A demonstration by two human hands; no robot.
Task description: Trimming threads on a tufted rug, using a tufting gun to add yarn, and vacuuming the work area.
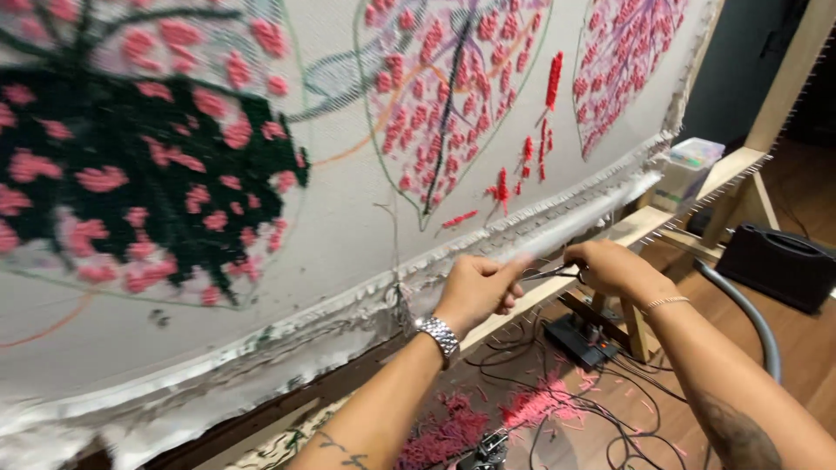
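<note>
Left hand (477,287) pinching white cloth strip (583,218), right hand (610,265) grasping scissors (550,273), tufted canvas (348,218) at 11 o'clock, yarn scraps (531,407) on wooden floor (801,348) at 6 o'clock

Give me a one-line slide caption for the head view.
Left hand pulls a strip of white cloth taut while right hand works scissors beside the tufting frame.

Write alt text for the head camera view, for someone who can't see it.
Two bare hands work at the frayed lower edge of a tufted cloth stretched on a wooden frame: the left hand pinches a blurred white strip, and the right hand holds scissors to it. Pink yarn scraps and black cables litter the floor.
</note>
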